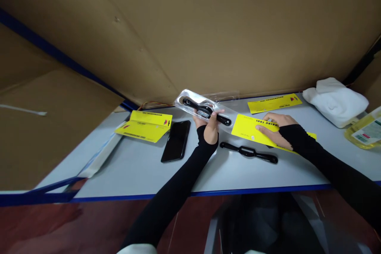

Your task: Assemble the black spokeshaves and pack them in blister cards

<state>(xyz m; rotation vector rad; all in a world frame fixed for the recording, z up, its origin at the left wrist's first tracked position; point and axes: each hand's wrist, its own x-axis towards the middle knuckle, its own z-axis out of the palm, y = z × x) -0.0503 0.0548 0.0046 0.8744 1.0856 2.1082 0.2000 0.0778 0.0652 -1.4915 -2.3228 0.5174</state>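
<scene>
My left hand [210, 129] grips a clear plastic blister pack [182, 97] from below, thumb on top. In the pack lies a black spokeshave [224, 120] with two long handles, its middle partly covered by my fingers. To the right, my right hand [276, 126] pinches a yellow printed card [245, 129], thumb over its face. The card's left end meets the right end of the pack; whether it is inside or only against it I cannot tell. A second black spokeshave [247, 151] lies loose on the table just below the card.
A folded yellow card [145, 127] and a black phone [176, 141] lie on the left of the grey table [205, 178]. Another yellow card [274, 104] is at the back. White cloth [336, 103] and a bottle of yellow liquid [364, 129] stand right. A cardboard wall [223, 35] rises behind.
</scene>
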